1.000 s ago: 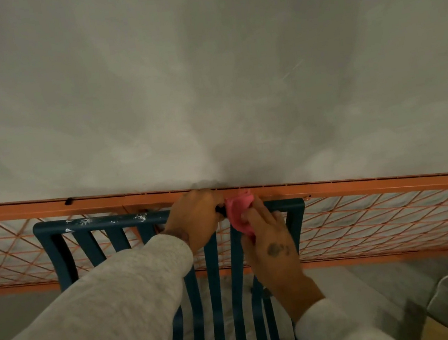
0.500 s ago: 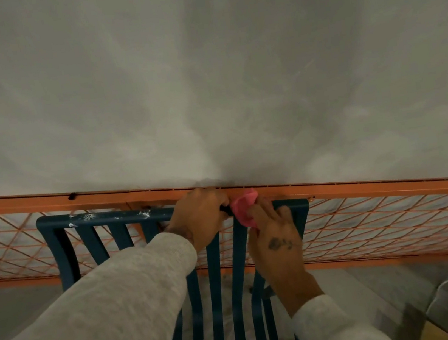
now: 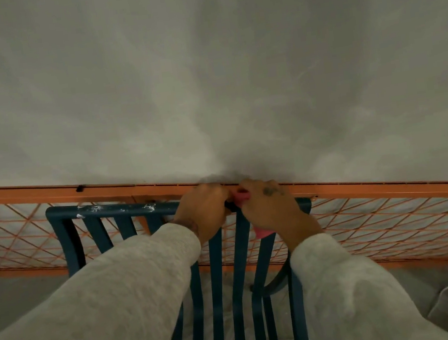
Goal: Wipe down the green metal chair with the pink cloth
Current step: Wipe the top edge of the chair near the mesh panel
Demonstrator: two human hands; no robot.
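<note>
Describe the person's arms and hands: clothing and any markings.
Both arms wear light grey fleecy long sleeves, left sleeve and right sleeve, ending at the wrists. Hands are bare, ungloved. The right hand has a dark tattoo on its back; the left hand shows dark ink at its wrist.

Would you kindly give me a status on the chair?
Left hand grips chair top rail. Right hand holds pink cloth against it. White specks on rail's left. Orange fence close behind.
</note>
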